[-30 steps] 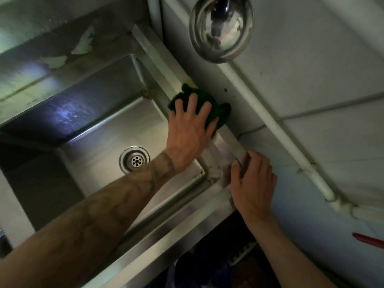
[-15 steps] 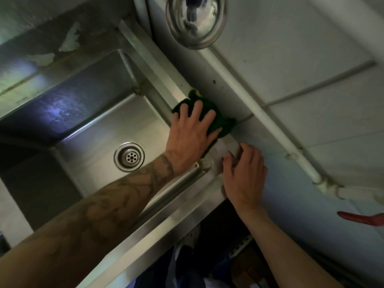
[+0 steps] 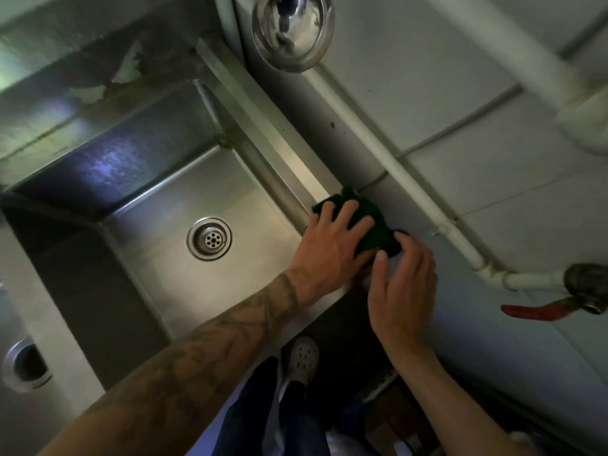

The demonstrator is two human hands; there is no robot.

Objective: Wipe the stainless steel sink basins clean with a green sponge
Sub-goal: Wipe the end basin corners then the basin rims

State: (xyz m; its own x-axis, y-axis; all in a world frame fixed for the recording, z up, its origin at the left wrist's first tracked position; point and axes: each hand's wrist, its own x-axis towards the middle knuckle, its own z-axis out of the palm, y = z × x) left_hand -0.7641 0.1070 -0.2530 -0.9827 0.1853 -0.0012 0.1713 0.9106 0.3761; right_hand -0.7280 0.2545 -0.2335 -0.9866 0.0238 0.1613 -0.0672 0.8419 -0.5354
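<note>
Footwear: your white perforated clog (image 3: pixel 303 357) stands on the dark floor below the sink's front edge, with dark trouser legs just beside it.
Left forearm: tattooed, reaching diagonally over the front rim toward the sink's right rear corner.
Left hand (image 3: pixel 332 248): fingers spread flat, palm pressing down on the green sponge (image 3: pixel 371 225); a flat press, not a curled grip.
Right hand (image 3: pixel 403 291): open, fingers loosely extended, fingertips touching the sponge's near right edge.
Sponge location: on the sink's right rim, at the corner next to the wall, outside the basin; mostly covered by your left hand.
Sink (image 3: pixel 269 139): stainless steel; the right rim runs diagonally away from you along the wall.
Basin floor: bare steel with a round strainer drain (image 3: pixel 209 239) near the middle, well apart from the sponge.
Second opening: a round metal hole (image 3: pixel 26 365) in the steel surface at far left.
Pipework: a white pipe (image 3: pixel 404 179) runs along the tiled wall beside the rim, ending at a valve with a red lever (image 3: pixel 533 312) on the right.
Wall fixture: a shiny metal dome (image 3: pixel 292 31) is mounted at the top.
Rear surface: patchy and peeling behind the basin.
</note>
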